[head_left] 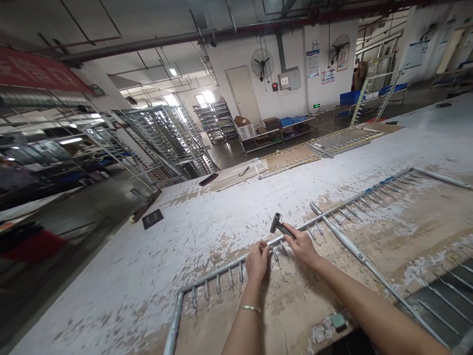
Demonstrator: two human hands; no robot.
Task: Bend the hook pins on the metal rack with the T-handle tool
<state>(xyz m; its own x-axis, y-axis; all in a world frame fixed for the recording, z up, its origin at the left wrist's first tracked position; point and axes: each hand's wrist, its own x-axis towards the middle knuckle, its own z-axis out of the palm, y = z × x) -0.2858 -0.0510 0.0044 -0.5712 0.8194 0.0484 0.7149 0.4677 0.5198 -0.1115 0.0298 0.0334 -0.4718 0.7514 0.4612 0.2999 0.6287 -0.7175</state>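
A long grey metal rack frame (pixel 332 217) with several short pegs lies flat on the worn white workbench (pixel 177 231). My left hand (pixel 257 261) is closed, its fingertips pinching the frame's top bar near a peg; a thin bracelet sits on that wrist. My right hand (pixel 302 244) is closed on a dark grey tube-shaped tool (pixel 278 225), whose open end points up and left, just above the same bar. A diagonal rod (pixel 347 244) of the frame runs down to the right of my right arm.
A small green block (pixel 338 321) lies near the bench's front edge. A wrench (pixel 244 171) and a dark flat object (pixel 208 179) rest on boards far back. A black pad (pixel 152 218) sits at the bench's left edge. Wire racks (pixel 166 138) stand on the floor behind.
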